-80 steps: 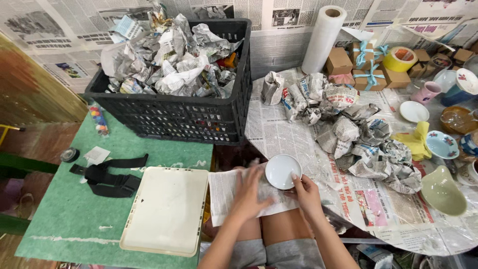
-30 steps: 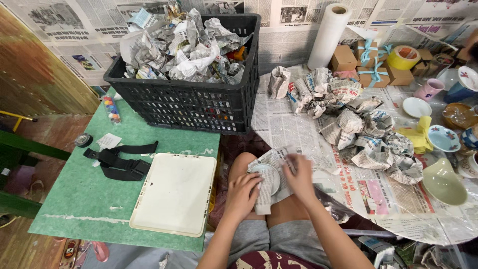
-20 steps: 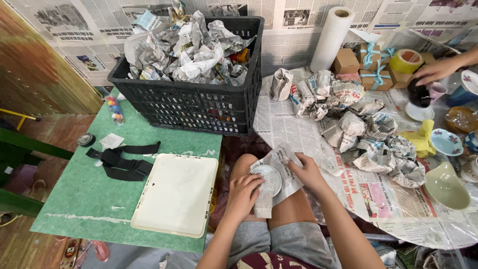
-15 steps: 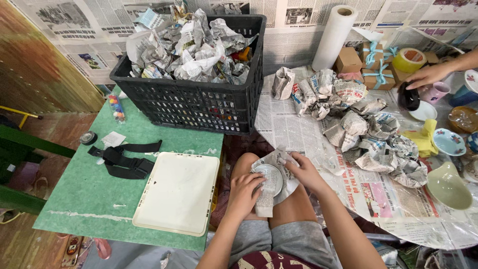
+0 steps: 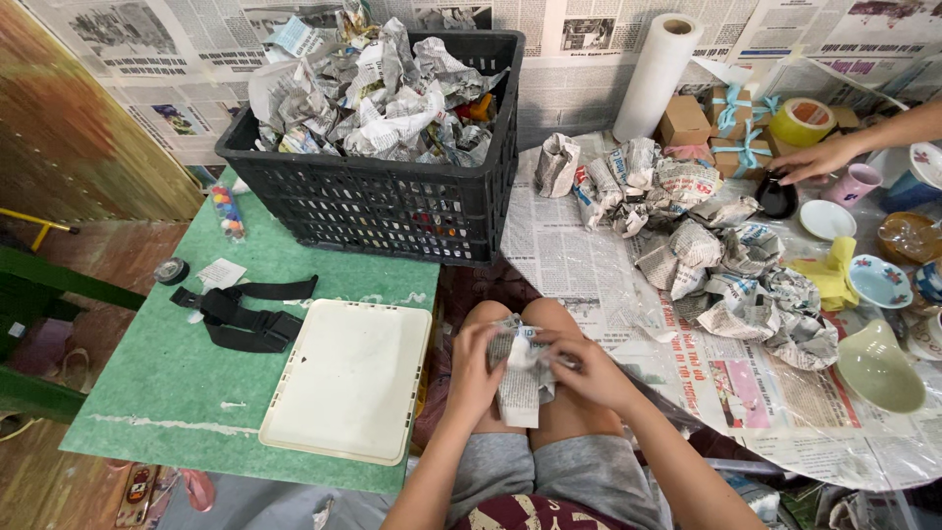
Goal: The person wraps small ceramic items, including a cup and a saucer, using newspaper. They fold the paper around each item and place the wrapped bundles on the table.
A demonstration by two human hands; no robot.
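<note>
Over the knees, the left hand (image 5: 475, 365) and right hand (image 5: 586, 370) pinch a newspaper bundle (image 5: 518, 378) between them, fingers curled around its folds. Bare green bench (image 5: 177, 393) lies left, beside a white tray (image 5: 345, 380). The plate seen earlier is now fully wrapped and hidden. Beyond, the black crate (image 5: 392, 196) stands heaped; another person's hand (image 5: 814, 159), arm cut off, reaches among the cups.

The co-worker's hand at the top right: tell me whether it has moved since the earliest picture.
Yes. The co-worker's hand, absent at first, has reached in from the right to the black cup beside the gift boxes.
</note>
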